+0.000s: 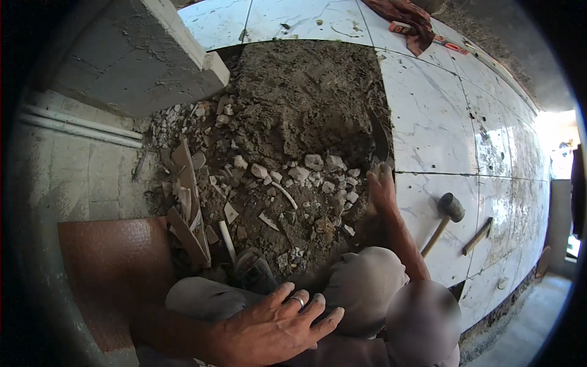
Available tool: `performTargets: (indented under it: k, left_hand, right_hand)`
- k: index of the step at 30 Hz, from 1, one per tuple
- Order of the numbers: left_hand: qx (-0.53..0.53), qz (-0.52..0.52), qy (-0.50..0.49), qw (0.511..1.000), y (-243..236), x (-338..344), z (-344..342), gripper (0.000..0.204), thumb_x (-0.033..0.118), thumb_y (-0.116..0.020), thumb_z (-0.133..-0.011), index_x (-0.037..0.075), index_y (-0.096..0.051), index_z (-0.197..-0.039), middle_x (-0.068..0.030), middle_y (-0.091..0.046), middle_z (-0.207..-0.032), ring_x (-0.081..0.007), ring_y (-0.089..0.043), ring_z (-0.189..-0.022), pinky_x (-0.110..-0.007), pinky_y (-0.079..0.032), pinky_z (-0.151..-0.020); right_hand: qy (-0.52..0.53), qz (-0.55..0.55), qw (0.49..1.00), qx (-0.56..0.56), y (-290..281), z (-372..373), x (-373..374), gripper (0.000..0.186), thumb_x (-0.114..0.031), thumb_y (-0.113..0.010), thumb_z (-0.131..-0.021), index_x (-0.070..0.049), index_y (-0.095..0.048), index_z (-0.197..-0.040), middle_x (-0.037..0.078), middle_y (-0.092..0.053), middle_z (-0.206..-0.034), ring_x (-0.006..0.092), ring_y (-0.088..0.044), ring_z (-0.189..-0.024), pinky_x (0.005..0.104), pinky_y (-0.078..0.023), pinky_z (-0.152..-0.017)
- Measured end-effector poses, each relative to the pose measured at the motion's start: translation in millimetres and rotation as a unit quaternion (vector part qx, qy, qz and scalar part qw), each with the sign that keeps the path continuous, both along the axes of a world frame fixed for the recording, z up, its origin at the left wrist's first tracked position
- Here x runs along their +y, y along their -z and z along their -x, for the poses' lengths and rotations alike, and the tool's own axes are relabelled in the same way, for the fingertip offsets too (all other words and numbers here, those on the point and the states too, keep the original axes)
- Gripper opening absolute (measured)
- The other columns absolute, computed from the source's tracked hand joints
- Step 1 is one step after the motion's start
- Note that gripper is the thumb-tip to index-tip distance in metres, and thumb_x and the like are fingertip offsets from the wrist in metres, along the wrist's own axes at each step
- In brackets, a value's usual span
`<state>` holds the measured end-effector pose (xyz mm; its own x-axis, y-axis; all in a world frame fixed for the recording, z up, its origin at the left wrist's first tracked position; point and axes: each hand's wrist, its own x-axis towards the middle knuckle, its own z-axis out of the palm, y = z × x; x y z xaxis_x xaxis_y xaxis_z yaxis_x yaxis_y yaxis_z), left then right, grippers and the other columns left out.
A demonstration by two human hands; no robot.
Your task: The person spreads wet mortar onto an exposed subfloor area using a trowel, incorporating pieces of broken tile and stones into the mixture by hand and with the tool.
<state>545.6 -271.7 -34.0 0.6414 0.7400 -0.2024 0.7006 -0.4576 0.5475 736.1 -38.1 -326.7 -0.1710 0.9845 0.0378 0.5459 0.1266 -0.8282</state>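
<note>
1. Your left hand (pixel 275 329): fingers spread, empty, near your knee (pixel 364 278); the trowel lies far and right, well apart.
2. Mortar (pixel 299 92): far, left of the trowel.
3. Trowel (pixel 381 139): beside the white tile (pixel 431 113); long axis near to far, blade apparently pointing far.
4. Your right hand (pixel 383 185): nearer, seemingly closed on the trowel's near end; handle hidden.

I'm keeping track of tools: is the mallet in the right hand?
No, the mallet lies on the white tiles, apart from the right hand.
</note>
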Motion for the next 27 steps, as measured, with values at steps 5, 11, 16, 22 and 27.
performTargets:
  k: [5, 11, 16, 22, 27]
  left_hand:
    - [0.011, 0.003, 0.012, 1.000, -2, -1, 5, 0.061, 0.044, -0.054, -0.089, 0.010, -0.041, -0.138, -0.0164, -0.054, -0.116, -0.0260, -0.056, -0.101, -0.043, -0.043, -0.094]
    - [0.016, 0.008, -0.001, 1.000, -4, -7, 7, 0.062, 0.043, -0.055, -0.089, 0.008, -0.040, -0.138, -0.0170, -0.054, -0.115, -0.0270, -0.056, -0.102, -0.044, -0.043, -0.094]
    - [0.013, 0.007, 0.012, 1.000, -2, -2, 7, 0.064, 0.044, -0.055, -0.089, 0.009, -0.039, -0.139, -0.0157, -0.055, -0.115, -0.0265, -0.057, -0.102, -0.043, -0.045, -0.092]
    - [0.009, 0.026, 0.008, 1.000, -5, 6, 3, 0.062, 0.044, -0.055, -0.089, 0.009, -0.040, -0.138, -0.0159, -0.056, -0.115, -0.0269, -0.058, -0.101, -0.043, -0.045, -0.092]
    - [0.015, 0.023, 0.001, 1.000, 0, 14, 4, 0.061, 0.045, -0.053, -0.090, 0.009, -0.040, -0.138, -0.0160, -0.056, -0.115, -0.0272, -0.058, -0.101, -0.043, -0.045, -0.091]
  right_hand:
    - [-0.340, -0.366, 0.644, -0.579, 48, 73, -3, 0.026, -0.031, -0.063, -0.076, -0.005, -0.069, -0.076, 0.009, -0.062, -0.077, 0.0249, -0.055, -0.082, 0.0423, -0.039, -0.078]
    - [-0.564, -0.356, 0.577, -0.470, 49, 135, -71, 0.021, -0.023, -0.063, -0.077, -0.002, -0.063, -0.079, 0.009, -0.056, -0.074, 0.0259, -0.051, -0.069, 0.0430, -0.040, -0.075]
    - [-0.456, -0.093, 0.883, -0.059, 6, 153, -59, 0.049, -0.018, -0.057, -0.082, 0.003, -0.043, -0.124, 0.029, -0.048, -0.116, 0.0415, -0.053, -0.098, 0.0484, -0.048, -0.070]
    - [-0.450, -0.019, 0.875, -0.179, 82, 176, -23, 0.050, -0.022, -0.054, -0.089, -0.001, -0.035, -0.130, 0.028, -0.054, -0.106, 0.0453, -0.057, -0.091, 0.0519, -0.049, -0.079]
    - [-0.326, 0.042, 0.937, -0.115, 39, 80, -10, 0.043, -0.024, -0.056, -0.088, -0.006, -0.043, -0.125, 0.026, -0.059, -0.104, 0.0430, -0.058, -0.098, 0.0498, -0.048, -0.080]
